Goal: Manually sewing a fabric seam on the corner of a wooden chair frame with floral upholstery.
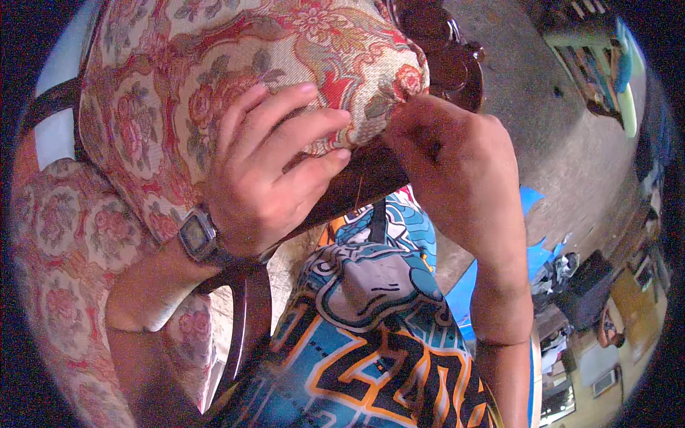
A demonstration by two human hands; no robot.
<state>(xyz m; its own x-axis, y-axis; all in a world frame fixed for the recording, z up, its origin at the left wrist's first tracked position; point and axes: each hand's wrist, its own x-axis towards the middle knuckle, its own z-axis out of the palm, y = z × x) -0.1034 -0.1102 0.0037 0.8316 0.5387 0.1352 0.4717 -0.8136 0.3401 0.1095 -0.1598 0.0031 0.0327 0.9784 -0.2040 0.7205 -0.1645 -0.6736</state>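
A padded seat covered in floral fabric (143, 121), cream with red and grey-green roses, fills the upper left. My left hand (267, 178), with a grey digital watch (199, 235) on the wrist, rests on the seat near its front edge, fingers spread and holding nothing. At the right corner of the seat, my right hand (453, 143) is closed, fingers curled and pinching the gathered fabric edge. Its fingertips are in shadow and partly hidden, so anything small between them does not show. Dark wood (364, 178) runs just below the fabric edge.
Carved, glossy dark wood (457, 57) stands beyond the right corner. Another floral-covered part (64, 235) lies at left, and a curved wooden arm (251, 328) is near my left forearm. Blue sheeting (467, 292) lies on the floor at right. A person (611, 328) is in the background.
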